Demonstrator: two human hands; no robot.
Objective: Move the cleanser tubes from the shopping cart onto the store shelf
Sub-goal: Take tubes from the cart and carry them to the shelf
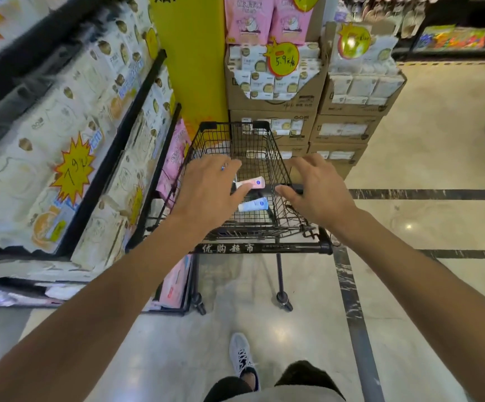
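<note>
Two cleanser tubes lie in the black wire shopping cart [276, 158]: a pink one [251, 182] and, nearer me, a blue and white one [254, 204]. My left hand [209, 190] hovers over the cart's left side, fingers spread above the pink tube and partly hiding it, holding nothing. My right hand [313, 187] is stretched out over the cart's right rim, fingers loosely bent, holding nothing. The store shelf [136, 111] stands to the left of the cart, packed with white tissue packs.
Stacked cardboard boxes [316, 111] of tissue packs stand right behind the cart, beside a yellow pillar [192, 68]. Pink packs hang at the shelf's end by the cart. The cart handle [261, 248] is near me. My foot [241, 355] stands on the tiled floor.
</note>
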